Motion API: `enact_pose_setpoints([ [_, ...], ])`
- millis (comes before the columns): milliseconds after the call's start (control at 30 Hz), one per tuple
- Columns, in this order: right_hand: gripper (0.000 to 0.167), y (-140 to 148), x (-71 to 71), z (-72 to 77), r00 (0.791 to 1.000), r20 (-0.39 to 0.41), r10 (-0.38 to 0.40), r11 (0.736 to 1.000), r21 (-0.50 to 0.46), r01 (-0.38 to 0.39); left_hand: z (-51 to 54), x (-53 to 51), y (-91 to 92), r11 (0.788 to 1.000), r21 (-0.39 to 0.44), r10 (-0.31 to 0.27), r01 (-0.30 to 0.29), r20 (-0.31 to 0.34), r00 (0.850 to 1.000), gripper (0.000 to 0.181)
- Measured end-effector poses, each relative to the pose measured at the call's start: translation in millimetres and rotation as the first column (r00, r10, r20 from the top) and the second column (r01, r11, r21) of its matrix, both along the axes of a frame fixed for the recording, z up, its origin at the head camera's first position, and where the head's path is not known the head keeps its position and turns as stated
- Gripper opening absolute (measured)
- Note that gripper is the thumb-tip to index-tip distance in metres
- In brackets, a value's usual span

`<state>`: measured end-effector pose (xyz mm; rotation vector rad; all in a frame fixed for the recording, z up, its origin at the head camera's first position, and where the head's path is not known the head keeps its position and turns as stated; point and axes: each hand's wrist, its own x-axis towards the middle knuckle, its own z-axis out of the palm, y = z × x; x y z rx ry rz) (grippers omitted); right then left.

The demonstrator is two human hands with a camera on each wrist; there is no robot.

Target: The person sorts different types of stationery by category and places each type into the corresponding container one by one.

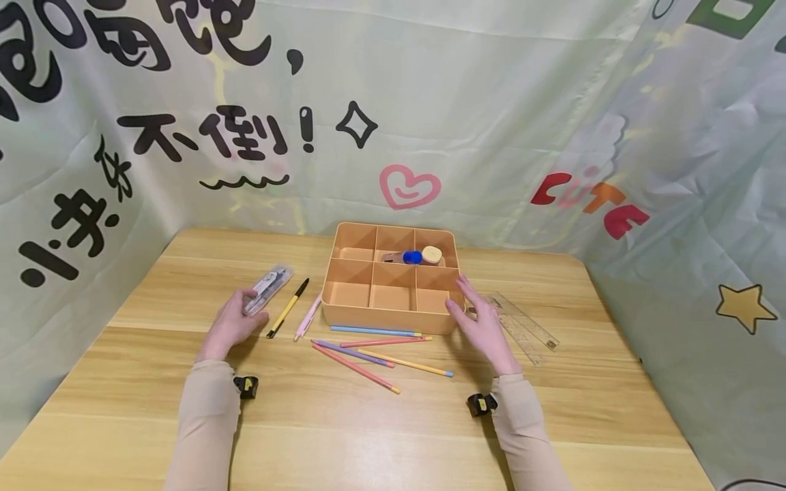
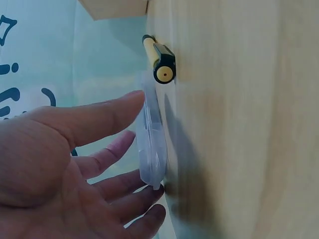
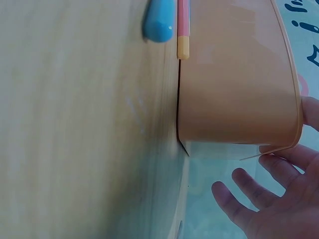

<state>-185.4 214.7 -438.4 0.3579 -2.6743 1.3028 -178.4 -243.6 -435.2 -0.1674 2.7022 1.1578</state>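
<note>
My left hand is at a clear plastic case on the left of the table; in the left wrist view the thumb and fingers lie loosely around the case, not visibly gripping it. My right hand is at the right front corner of an orange divided box. In the right wrist view that hand has its fingers spread, with thumb and forefinger at the rim of the box. Inside the box, a blue-capped item and a round cream item sit in back compartments.
A yellow and black pen and a pink pen lie left of the box. Several pencils, one of them yellow, are scattered in front of it. Clear rulers lie to the right. A printed cloth hangs behind the table.
</note>
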Motion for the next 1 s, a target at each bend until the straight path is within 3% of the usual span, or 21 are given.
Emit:
enact_pose_setpoints([
  [133,0.061,-0.2,0.6,0.9,1.000,0.000,-0.002,1.000,0.000,0.002,0.0,0.5,0.6,1.000,-0.015,0.016,-0.016,-0.008,1.000,0.067],
  [367,0.061,-0.6,0.6,0.9,1.000,-0.002,0.000,1.000,0.005,0.000,-2.6,3.8,2.2,0.992,-0.103,0.061,-0.069,-0.084,0.995,0.053],
  [567,0.062,-0.6,0.4,0.2,1.000,-0.001,0.000,1.000,0.011,0.000,-4.6,4.4,2.4,0.987,-0.121,0.088,-0.103,-0.129,0.988,0.047],
  [733,0.062,-0.3,0.4,-0.3,1.000,-0.006,0.004,1.000,0.007,-0.004,-4.3,4.0,2.7,0.987,-0.109,0.098,-0.116,-0.156,0.983,0.052],
  [1000,0.061,-0.3,0.9,0.5,1.000,-0.007,0.001,1.000,0.010,-0.001,-3.1,-0.4,0.3,0.989,-0.098,0.101,-0.115,-0.142,0.985,0.066],
])
